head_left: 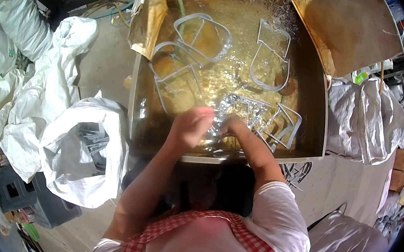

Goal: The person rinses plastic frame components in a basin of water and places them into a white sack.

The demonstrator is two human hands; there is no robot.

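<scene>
A wide metal-walled basin (133,87) of shallow, yellowish-brown water lies in front of me. My left hand (192,126) is above the near part of the water, curled closed and blurred; what it holds, if anything, is hidden. Beside it, my right hand (232,124) reaches down into splashing water, fingers bent and partly hidden. Just beyond the right hand lies a thin metal frame (250,100). Another bent metal frame (290,128) rests to its right. Rounded metal frames (205,18) lie at the far left, and a looped frame (267,87) at the far right.
A white woven sack (53,143) stands left of the basin, with metal parts (93,140) inside. More white sacks (51,82) lean behind it. A brown board (349,33) slants over the far right corner. Dark metal parts (297,172) sit below the basin's right front edge.
</scene>
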